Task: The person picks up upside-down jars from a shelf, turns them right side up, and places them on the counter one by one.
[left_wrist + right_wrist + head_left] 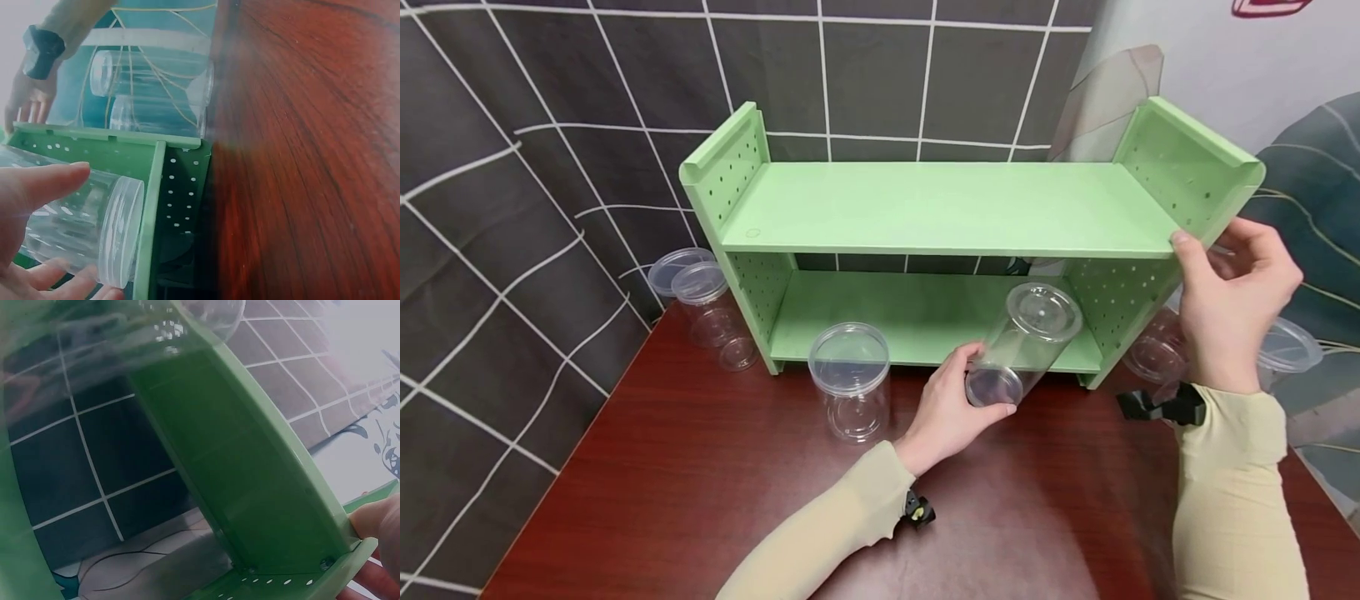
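Observation:
My left hand [951, 408] grips a clear plastic jar [1028, 346], tilted, in front of the right part of a green two-tier shelf [925, 204]. In the left wrist view, the thumb and fingers lie around the jar [75, 212], and a ribbed rim is at its right end. At the shelf's right side, my right hand [1236, 296] holds the side panel, its thumb on the front edge near the upper board and its fingers behind the panel. The right wrist view shows that thumb [378, 522] against the green edge.
A lidded clear jar [850, 383] stands on the red-brown table [700, 500] before the shelf. More clear jars [703, 300] stand left of it, and others [1288, 346] are at the right, partly behind my right arm. A dark checked cloth [880, 83] hangs behind.

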{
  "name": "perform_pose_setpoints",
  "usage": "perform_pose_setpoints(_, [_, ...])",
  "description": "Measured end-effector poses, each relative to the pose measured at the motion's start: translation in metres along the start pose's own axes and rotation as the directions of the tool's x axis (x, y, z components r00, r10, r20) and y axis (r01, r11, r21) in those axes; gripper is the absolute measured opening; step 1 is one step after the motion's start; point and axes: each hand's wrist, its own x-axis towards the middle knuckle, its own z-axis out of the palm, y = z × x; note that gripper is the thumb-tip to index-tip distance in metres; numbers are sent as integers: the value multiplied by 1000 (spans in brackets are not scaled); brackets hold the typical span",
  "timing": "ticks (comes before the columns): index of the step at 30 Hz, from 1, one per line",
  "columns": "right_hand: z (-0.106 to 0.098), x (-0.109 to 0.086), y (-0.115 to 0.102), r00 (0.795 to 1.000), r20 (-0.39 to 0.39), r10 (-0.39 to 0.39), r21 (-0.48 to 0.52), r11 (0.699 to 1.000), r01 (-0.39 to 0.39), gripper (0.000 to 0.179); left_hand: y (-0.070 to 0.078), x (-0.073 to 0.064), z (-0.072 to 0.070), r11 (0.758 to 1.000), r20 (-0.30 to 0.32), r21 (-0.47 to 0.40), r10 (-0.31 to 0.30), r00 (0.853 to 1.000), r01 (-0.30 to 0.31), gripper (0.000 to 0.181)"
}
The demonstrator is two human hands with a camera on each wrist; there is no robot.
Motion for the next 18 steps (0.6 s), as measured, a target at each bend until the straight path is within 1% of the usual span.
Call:
perform_pose_setpoints(7, [0, -2, -2, 1000, 3, -4, -80, 997, 4, 32, 2, -8, -13, 998, 33, 33, 46, 998, -47, 78])
perform_pose_setpoints(10, [0, -2, -2, 1000, 11, 1, -49, 999, 0, 32, 3, -11, -17, 997, 41, 39, 61, 997, -63, 80])
perform_pose_setpoints(14, [0, -2, -2, 1000, 15, -5, -36, 999, 6, 32, 4, -16, -23, 995, 38, 37, 93, 995, -95, 81])
perform_pose_setpoints(18, [0, -3, -5, 1000, 7, -12, -90, 996, 13, 32, 6, -19, -30, 988, 21, 44, 148, 989, -149, 79])
